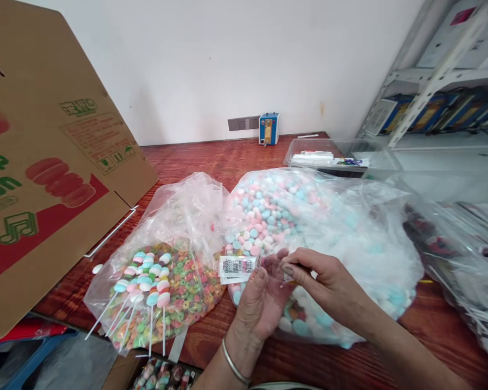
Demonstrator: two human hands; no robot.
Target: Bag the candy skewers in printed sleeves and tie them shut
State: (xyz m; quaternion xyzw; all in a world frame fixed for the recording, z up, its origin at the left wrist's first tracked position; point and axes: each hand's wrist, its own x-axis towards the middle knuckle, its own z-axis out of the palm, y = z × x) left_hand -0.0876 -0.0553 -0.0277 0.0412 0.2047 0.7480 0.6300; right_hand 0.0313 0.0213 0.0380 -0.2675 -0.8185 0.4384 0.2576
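My left hand (260,303), wearing a bangle on the wrist, is turned palm up with its thumb pressed on a small white printed packet (238,269). The packet's dark text and code face up, and its right part disappears behind the thumb. Close by, my right hand (325,279) pinches thumb and forefinger together over the left fingers; the small thing in that pinch is too blurred to name. Beneath both hands lies a large clear bag of pink, blue and white round sweets (264,216). Several marshmallow skewers on white sticks (146,276) rest on the neighbouring bag.
A clear bag of coloured candy rings (183,281) lies at left, beside a large cardboard box (44,162). A clear plastic bin (374,157) stands behind the sweets. More plastic packaging (463,271) lies at right. Below the table edge is a box of wrapped sweets (162,375).
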